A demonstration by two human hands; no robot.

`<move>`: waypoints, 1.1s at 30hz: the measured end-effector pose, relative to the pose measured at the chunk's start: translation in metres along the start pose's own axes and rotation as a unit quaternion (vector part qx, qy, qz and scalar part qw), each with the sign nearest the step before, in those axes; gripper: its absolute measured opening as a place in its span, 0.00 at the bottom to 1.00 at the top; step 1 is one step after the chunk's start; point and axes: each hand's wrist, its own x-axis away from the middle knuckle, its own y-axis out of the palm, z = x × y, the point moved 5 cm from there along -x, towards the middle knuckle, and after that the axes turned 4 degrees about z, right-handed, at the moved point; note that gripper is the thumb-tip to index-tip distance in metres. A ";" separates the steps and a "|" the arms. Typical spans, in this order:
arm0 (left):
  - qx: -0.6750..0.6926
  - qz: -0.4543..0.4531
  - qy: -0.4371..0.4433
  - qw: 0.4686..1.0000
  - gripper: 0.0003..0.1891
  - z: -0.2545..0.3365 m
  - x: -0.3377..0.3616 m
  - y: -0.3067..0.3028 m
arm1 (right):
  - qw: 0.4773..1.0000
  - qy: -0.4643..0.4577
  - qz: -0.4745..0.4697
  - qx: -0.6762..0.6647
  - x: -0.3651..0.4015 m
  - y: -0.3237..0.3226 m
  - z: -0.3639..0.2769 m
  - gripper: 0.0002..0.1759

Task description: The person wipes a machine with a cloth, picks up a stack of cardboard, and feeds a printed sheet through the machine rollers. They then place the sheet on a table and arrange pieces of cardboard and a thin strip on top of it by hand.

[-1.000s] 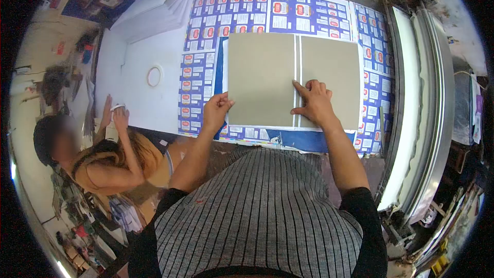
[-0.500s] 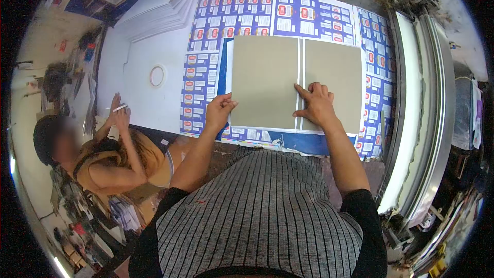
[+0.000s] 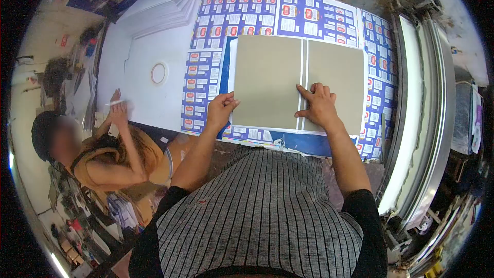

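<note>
Two large grey-brown boards (image 3: 270,72) lie side by side on a white sheet, with a narrow grey strip (image 3: 304,56) between them and thin white gaps along it. My left hand (image 3: 221,113) is at the left board's lower left edge, its thumb and fingertips drawn together on that edge. Across the strip, my right hand (image 3: 320,105) rests on the right board (image 3: 337,72); its thumb and index finger are spread and touch the strip and the left board's inner edge. Blue material (image 3: 303,143) shows under the white sheet.
Printed blue label sheets (image 3: 198,92) cover the table beneath the boards. A roll of tape (image 3: 158,72) lies on a white surface at left, near stacked white sheets (image 3: 170,7). A co-worker (image 3: 113,154) sits at left, hands together. A long metal machine (image 3: 429,113) stands at right.
The view has shifted slightly. My hands and the boards keep nearly the same places relative to each other. At left, the co-worker's hands and the white object in them have moved a little.
</note>
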 end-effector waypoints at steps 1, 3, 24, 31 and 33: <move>0.000 0.001 -0.001 1.000 0.20 -0.004 -0.001 0.000 | 1.000 -0.001 -0.001 0.000 0.000 0.001 0.000 0.53; 0.007 -0.013 -0.014 1.000 0.21 0.003 0.000 -0.001 | 1.000 -0.012 0.012 -0.011 0.000 0.000 0.001 0.53; -0.316 0.053 0.274 0.907 0.37 0.095 -0.070 0.027 | 0.999 0.021 -0.038 0.031 -0.005 -0.008 -0.016 0.51; -0.347 0.007 0.226 0.910 0.41 0.089 -0.123 0.062 | 0.998 0.028 -0.037 0.051 -0.010 -0.009 -0.019 0.52; -0.349 0.014 0.232 0.908 0.41 0.089 -0.123 0.063 | 0.997 0.036 -0.052 0.048 -0.011 -0.009 -0.020 0.51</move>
